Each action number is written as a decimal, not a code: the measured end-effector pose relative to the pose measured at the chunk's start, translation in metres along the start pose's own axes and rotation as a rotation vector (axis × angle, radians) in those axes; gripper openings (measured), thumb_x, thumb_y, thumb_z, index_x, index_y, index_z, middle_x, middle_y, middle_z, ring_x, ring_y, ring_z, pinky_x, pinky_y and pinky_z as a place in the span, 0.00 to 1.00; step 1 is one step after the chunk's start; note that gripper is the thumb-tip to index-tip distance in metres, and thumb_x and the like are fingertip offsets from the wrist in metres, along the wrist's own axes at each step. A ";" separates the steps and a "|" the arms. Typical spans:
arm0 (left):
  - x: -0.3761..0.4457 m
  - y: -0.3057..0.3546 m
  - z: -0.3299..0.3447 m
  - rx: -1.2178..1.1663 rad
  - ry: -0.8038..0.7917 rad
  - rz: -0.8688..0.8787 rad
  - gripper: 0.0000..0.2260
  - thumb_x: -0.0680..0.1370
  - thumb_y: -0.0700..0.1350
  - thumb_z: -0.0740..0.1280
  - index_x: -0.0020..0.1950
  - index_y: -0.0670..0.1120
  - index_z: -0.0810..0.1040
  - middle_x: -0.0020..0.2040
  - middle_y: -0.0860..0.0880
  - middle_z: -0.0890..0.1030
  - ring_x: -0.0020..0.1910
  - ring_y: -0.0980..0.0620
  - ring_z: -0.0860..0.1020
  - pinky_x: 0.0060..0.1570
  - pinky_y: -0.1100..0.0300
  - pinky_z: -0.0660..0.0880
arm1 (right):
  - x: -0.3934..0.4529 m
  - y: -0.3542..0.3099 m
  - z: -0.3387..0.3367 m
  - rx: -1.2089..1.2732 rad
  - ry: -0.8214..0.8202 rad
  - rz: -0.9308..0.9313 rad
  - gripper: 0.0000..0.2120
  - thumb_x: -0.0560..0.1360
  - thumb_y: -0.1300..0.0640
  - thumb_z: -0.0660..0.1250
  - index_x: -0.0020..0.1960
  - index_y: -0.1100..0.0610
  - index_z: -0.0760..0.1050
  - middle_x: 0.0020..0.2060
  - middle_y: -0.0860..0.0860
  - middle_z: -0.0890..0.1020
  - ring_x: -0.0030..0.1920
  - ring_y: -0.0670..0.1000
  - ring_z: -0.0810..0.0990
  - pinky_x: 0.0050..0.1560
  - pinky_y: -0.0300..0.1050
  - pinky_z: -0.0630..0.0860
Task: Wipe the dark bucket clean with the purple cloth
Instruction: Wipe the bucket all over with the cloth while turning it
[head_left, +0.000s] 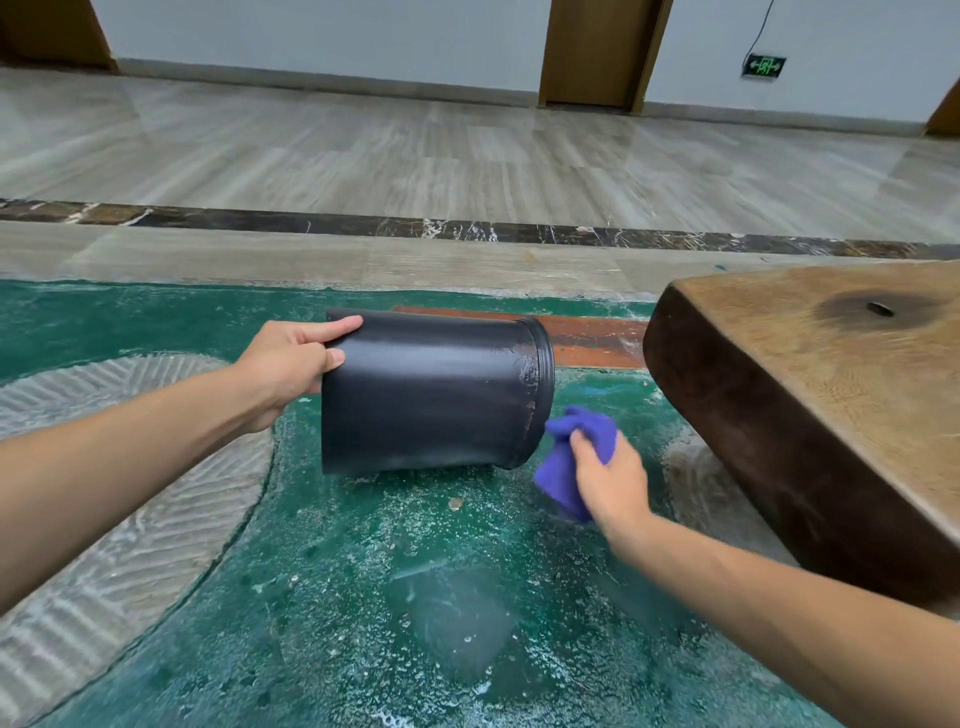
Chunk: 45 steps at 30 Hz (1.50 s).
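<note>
Green floor (363, 597): left hand (291, 364) grips sideways bucket (431, 389) base; right hand (608, 483) clutches cloth (566, 457) beside rim.

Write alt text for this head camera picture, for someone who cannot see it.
A person's left hand grips the base of a dark bucket lying on its side, while the right hand holds a purple cloth by its rim. Below is a green floor, with a wooden slab at right.

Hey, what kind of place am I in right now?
Probably a public building's lobby or corridor, at a shallow indoor water feature. Clues: polished stone floor, a green emergency exit sign low on the wall, and a wet green basin surface beside a thick wooden slab.
</note>
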<state>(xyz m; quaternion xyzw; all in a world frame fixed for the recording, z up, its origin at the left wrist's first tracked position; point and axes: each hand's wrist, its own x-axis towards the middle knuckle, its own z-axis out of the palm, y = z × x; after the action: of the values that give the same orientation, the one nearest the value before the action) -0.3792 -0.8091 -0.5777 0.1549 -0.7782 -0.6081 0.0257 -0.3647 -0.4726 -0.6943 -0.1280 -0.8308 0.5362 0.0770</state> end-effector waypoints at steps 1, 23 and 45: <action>0.000 0.000 0.001 0.014 0.007 0.002 0.20 0.78 0.32 0.63 0.63 0.52 0.81 0.61 0.48 0.81 0.51 0.52 0.76 0.61 0.49 0.76 | 0.007 -0.009 0.000 0.090 0.078 0.068 0.09 0.80 0.49 0.65 0.58 0.46 0.81 0.46 0.45 0.83 0.50 0.50 0.82 0.55 0.44 0.78; -0.008 0.033 0.018 0.063 0.054 0.121 0.15 0.76 0.34 0.64 0.49 0.52 0.85 0.52 0.47 0.84 0.51 0.52 0.79 0.50 0.64 0.74 | 0.046 -0.064 -0.004 0.335 -0.020 0.162 0.13 0.73 0.54 0.76 0.55 0.55 0.79 0.49 0.54 0.85 0.45 0.53 0.84 0.50 0.50 0.81; -0.049 0.008 -0.008 0.085 -0.082 0.010 0.25 0.75 0.41 0.70 0.71 0.53 0.70 0.54 0.52 0.81 0.54 0.51 0.80 0.48 0.53 0.80 | 0.025 -0.047 -0.009 0.318 -0.106 0.192 0.12 0.72 0.56 0.78 0.52 0.51 0.78 0.47 0.52 0.86 0.47 0.56 0.85 0.52 0.54 0.83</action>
<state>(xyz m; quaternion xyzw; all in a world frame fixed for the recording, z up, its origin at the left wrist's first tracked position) -0.3321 -0.8015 -0.5612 0.1268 -0.8045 -0.5803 -0.0097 -0.3920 -0.4762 -0.6485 -0.1646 -0.7225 0.6715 0.0009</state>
